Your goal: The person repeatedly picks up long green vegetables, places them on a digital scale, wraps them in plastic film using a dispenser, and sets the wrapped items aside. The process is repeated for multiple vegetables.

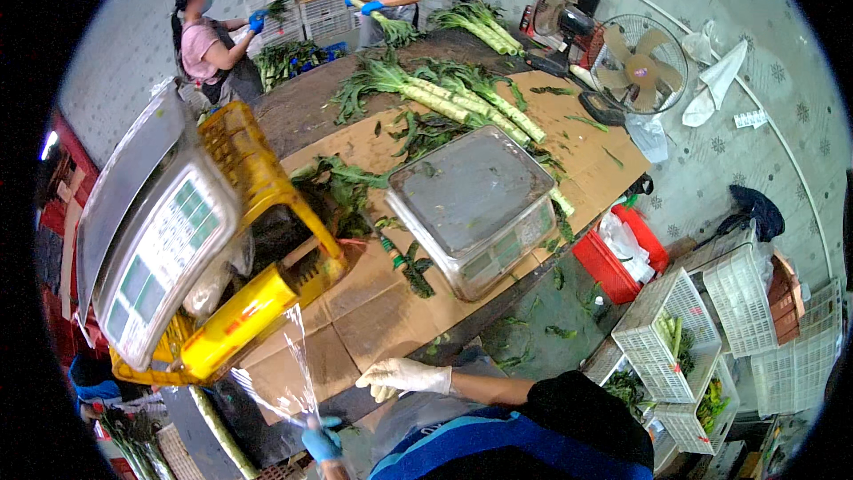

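Note:
My left hand [322, 438], in a blue glove, is at the lower edge, closed on a shiny clear plastic strip [306, 360]. That strip reaches up towards a bright yellow roll [240, 322] resting by a yellow plastic crate [253, 156]. My right hand [404, 378], in a white glove, hovers over the front edge of the cardboard, its fingers loosely bent and nothing visible in them. Beyond it stands a metal-topped scale [471, 182]. A knife with a green and orange handle [389, 251] lies among leaf scraps left of the scale.
Long peeled green stems [471, 105] with leaves lie on cardboard [613, 160]. A second scale [164, 240] stands tilted at left. Two people work across the table. Fans [640, 67], a red bin [622, 253] and white crates [666, 338] stand along the right.

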